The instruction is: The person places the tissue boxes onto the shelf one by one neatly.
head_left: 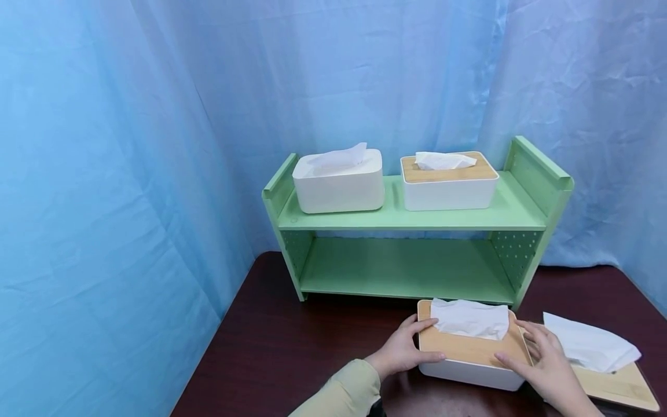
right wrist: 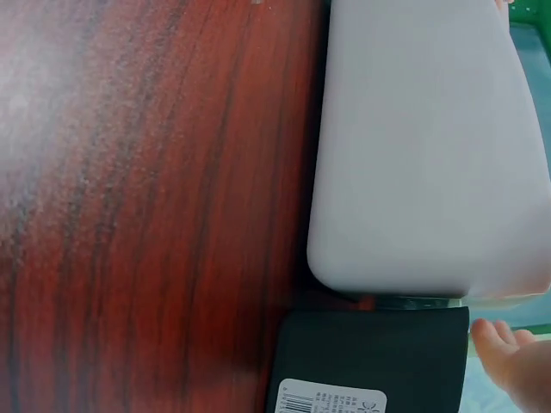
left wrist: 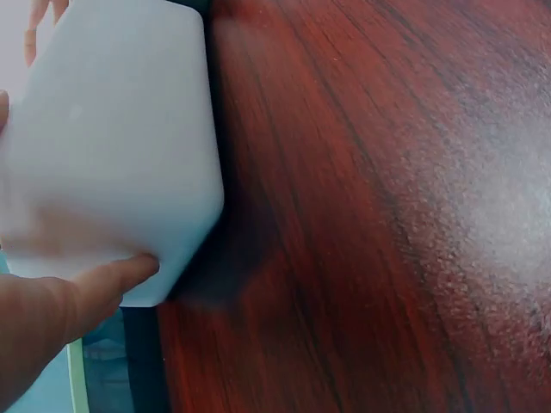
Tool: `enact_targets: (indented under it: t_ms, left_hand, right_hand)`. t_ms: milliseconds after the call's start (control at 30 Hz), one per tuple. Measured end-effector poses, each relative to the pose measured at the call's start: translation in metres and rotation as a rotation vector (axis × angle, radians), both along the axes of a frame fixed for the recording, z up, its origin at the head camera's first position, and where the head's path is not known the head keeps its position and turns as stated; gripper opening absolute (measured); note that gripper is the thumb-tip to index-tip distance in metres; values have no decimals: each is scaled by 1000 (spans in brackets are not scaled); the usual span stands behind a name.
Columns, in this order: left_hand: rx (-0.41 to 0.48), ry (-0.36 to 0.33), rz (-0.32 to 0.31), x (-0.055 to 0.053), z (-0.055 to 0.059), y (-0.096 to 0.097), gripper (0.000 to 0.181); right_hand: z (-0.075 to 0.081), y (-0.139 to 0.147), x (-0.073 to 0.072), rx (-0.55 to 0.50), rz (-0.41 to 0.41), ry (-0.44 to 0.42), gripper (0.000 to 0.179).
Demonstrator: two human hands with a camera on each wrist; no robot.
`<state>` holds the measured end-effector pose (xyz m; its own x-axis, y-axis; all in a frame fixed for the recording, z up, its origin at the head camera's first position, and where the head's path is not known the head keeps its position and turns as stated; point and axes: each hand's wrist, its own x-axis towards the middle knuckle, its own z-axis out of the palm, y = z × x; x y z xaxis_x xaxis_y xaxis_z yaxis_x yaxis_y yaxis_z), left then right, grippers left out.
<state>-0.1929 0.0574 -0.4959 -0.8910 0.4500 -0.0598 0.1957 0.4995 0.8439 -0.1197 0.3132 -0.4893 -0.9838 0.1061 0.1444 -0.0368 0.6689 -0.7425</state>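
A white tissue box [head_left: 471, 376] with a light wood lid and a tissue sticking out of its top sits on the dark table before the shelf. My left hand [head_left: 401, 350] grips its left end, the thumb along the near side and a finger over the lid's edge. Around the right end, my right hand [head_left: 547, 359] is spread with thumb and fingers apart; in the right wrist view its fingertips [right wrist: 491, 340] show a gap from the box. Close beside that hand lies a black tissue box [right wrist: 370, 353] with a wooden lid and a barcode label.
A green two-tier shelf [head_left: 411, 219] stands at the back of the table [head_left: 292, 347]. Its upper tier bears an all-white tissue box [head_left: 341, 194] at left and a wood-lidded white one [head_left: 450, 196] at right. Blue curtains [head_left: 156, 174] hang behind and to the left.
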Motion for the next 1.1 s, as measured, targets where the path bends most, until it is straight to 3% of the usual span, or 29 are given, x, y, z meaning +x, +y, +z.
enact_targets:
  t_ms: [233, 467, 733, 1100]
  left_hand:
    - [26, -7, 5, -1, -3, -1, 64]
    - [65, -30, 0, 1, -5, -2, 65]
    - [116, -53, -24, 3, -8, -4, 65]
    - [186, -37, -49, 3, -14, -10, 76]
  right_hand:
    - [-4, 2, -3, 19, 68, 27, 92]
    - [-18, 3, -4, 28, 185, 137, 98]
    - [-25, 2, -5, 64, 163, 247, 98]
    - [-23, -4, -7, 54, 107, 248, 93]
